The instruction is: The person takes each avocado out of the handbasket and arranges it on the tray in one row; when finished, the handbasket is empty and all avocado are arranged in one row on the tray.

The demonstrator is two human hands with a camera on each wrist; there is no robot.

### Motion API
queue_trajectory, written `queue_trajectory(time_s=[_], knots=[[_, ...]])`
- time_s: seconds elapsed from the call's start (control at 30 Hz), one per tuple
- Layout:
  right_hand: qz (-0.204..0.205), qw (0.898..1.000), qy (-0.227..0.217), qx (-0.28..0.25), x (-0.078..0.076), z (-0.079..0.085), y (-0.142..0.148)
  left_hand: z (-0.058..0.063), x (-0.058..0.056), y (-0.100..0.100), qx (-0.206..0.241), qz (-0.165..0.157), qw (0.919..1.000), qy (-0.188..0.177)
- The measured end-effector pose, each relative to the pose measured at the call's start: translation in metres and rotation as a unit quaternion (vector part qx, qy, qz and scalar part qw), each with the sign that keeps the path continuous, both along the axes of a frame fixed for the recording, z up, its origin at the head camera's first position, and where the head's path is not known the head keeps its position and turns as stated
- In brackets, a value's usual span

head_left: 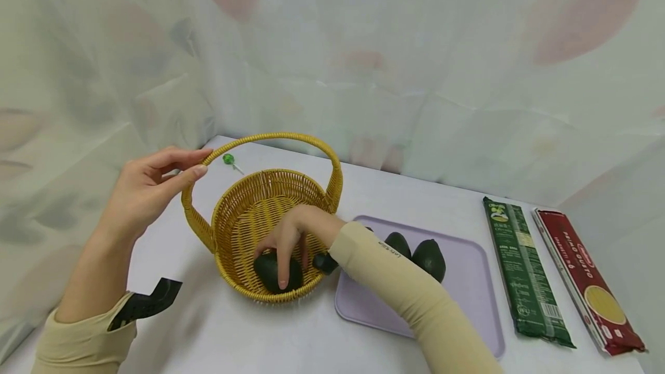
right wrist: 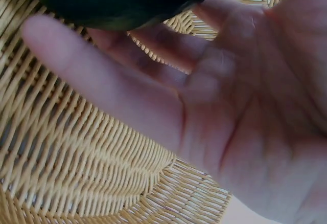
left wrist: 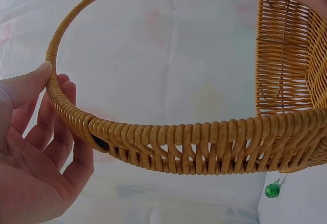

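Note:
A round yellow wicker basket (head_left: 225, 270) stands on the table with its tall handle (head_left: 291, 135) raised. My left hand (head_left: 148, 189) pinches the left side of that handle between thumb and fingers; the left wrist view shows the fingers behind the wicker. Reaching down into the basket, my right hand (head_left: 292, 235) holds a dark green avocado (head_left: 266, 270) near the front wall. Seen from the right wrist, the avocado (right wrist: 122, 4) lies at the fingers, away from the palm. Part of it is hidden under the hand.
To the right lies a lilac tray (head_left: 467, 305) with avocados (head_left: 429, 260) on it, partly covered by my right sleeve. Farther right are a green packet (head_left: 525, 276) and a red spaghetti packet (head_left: 584, 281). A green lollipop (head_left: 228, 159) lies behind the basket. Patterned curtains border the table.

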State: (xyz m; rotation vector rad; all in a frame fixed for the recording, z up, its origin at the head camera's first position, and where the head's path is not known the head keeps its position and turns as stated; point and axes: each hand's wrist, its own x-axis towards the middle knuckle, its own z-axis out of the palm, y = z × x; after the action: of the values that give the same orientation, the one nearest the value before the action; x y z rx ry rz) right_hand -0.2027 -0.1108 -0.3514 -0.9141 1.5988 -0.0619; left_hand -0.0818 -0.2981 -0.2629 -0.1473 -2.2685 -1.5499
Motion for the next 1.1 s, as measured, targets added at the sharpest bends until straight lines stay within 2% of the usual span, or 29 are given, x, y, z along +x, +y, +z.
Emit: queue_trajectory(time_s=[0.3, 0.53, 0.83, 1.1], knots=[[0.010, 1.000, -0.004, -0.005, 0.003, 0.001, 0.001, 0.001, 0.000, 0.002, -0.013, 0.006, 0.9999, -0.003], [0.014, 1.000, -0.012, -0.023, 0.003, 0.009, 0.007, 0.001, 0.000, 0.001, -0.002, -0.003, 1.0000, 0.002], [0.004, 0.997, -0.019, -0.074, -0.003, 0.024, 0.026, 0.000, 0.001, 0.000, -0.012, -0.002, 0.9999, 0.007], [-0.002, 0.990, -0.005, -0.138, -0.014, 0.037, 0.053, -0.001, 0.000, 0.000, 0.009, -0.012, 0.9998, 0.011]])
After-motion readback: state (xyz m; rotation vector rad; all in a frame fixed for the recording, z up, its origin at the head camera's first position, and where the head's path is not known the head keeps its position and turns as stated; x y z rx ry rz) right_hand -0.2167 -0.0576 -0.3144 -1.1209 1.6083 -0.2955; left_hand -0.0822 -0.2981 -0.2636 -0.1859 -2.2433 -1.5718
